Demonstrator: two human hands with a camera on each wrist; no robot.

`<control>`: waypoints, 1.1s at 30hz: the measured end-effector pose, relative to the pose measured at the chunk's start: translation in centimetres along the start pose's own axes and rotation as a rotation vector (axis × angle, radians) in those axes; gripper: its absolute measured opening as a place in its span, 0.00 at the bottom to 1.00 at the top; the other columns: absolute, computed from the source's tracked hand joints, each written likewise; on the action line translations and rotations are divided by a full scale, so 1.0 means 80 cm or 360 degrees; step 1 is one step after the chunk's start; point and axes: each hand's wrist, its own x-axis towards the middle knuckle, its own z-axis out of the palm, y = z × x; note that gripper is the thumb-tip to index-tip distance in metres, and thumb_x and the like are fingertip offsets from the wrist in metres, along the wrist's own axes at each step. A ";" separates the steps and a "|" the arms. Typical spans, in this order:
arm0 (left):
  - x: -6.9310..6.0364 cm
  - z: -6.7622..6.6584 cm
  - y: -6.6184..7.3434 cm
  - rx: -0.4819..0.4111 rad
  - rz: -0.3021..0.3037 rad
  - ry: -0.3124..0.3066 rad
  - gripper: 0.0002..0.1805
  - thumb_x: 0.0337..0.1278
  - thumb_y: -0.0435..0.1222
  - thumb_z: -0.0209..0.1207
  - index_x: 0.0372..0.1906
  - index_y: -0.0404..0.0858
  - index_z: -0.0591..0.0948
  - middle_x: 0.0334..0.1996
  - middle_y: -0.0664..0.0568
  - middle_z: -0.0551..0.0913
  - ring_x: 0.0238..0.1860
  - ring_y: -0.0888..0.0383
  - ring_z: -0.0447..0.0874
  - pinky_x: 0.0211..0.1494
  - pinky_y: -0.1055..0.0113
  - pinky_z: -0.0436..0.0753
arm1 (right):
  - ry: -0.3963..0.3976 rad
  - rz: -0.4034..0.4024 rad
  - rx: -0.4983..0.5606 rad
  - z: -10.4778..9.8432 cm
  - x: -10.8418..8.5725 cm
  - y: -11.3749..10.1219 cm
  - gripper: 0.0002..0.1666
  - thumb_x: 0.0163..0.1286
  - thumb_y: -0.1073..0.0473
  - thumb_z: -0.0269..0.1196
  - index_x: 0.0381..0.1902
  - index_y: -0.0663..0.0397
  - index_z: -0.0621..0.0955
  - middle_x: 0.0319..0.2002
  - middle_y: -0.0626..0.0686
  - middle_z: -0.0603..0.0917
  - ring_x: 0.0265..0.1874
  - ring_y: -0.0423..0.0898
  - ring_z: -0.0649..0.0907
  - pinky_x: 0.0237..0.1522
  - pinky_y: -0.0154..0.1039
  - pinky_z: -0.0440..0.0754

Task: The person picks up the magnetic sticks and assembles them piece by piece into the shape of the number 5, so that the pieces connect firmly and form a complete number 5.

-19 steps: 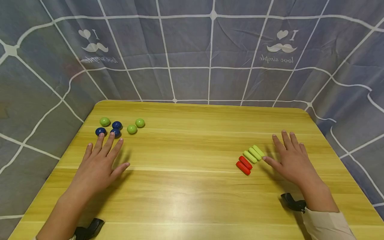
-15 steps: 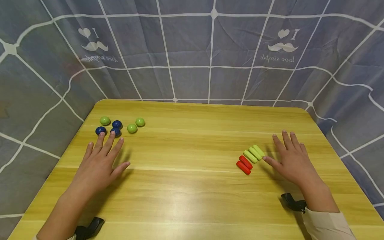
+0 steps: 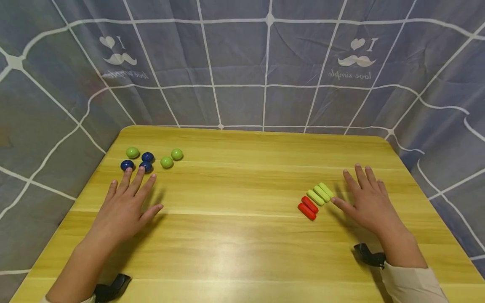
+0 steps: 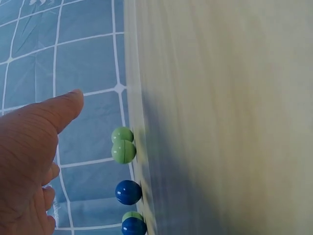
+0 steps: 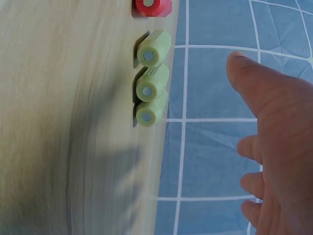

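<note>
With fingers spread, my left hand [image 3: 126, 210] hovers palm down over the left side of the table, holding nothing. Just past its fingertips lie three dark blue balls [image 3: 147, 157], slightly oval, and three green balls [image 3: 166, 162]; two fingertips overlap the nearer blue ones in the head view. On the right my right hand [image 3: 369, 204] is likewise spread and holds nothing. Left of its thumb three yellow-green rods [image 3: 315, 197] lie side by side, with two red rods [image 3: 307, 211] nearer me. In the right wrist view the yellow-green rods show a round grey spot [image 5: 148, 56] on their ends.
The wooden table [image 3: 235, 185] has rounded far corners. A grey-blue curtain [image 3: 242, 63] with white grid lines stands behind it and along both sides. Black straps with a protruding part [image 3: 113, 288] sit at both wrists.
</note>
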 end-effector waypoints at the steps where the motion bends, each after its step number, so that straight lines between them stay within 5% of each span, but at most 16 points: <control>1: 0.000 0.000 0.000 -0.0001 -0.0002 -0.0003 0.43 0.67 0.53 0.58 0.76 0.34 0.59 0.77 0.35 0.43 0.76 0.36 0.31 0.72 0.37 0.32 | 0.0005 -0.0005 0.0003 0.000 0.000 0.000 0.52 0.70 0.34 0.58 0.75 0.66 0.58 0.75 0.73 0.46 0.74 0.68 0.40 0.65 0.74 0.44; 12: 0.006 -0.001 -0.003 0.0011 -0.0012 -0.0045 0.43 0.67 0.54 0.58 0.76 0.33 0.59 0.77 0.33 0.46 0.76 0.35 0.30 0.72 0.36 0.35 | 0.0140 -0.0237 0.0059 0.002 0.003 0.000 0.47 0.63 0.45 0.70 0.70 0.69 0.67 0.71 0.75 0.57 0.72 0.71 0.53 0.69 0.65 0.51; 20: 0.012 0.003 -0.009 -0.0065 0.0008 -0.0067 0.43 0.66 0.53 0.59 0.75 0.31 0.61 0.75 0.29 0.49 0.75 0.32 0.37 0.69 0.32 0.47 | 0.0210 -0.0391 0.0137 0.009 0.005 -0.011 0.43 0.56 0.54 0.75 0.65 0.67 0.72 0.65 0.69 0.69 0.63 0.70 0.68 0.57 0.67 0.69; 33: 0.033 0.010 -0.016 -0.0353 0.0205 0.0161 0.37 0.60 0.43 0.67 0.69 0.30 0.70 0.71 0.31 0.62 0.71 0.30 0.56 0.69 0.37 0.58 | 0.0183 -0.0450 0.0352 0.018 0.003 -0.035 0.38 0.56 0.60 0.76 0.62 0.65 0.75 0.55 0.64 0.79 0.55 0.64 0.77 0.53 0.63 0.75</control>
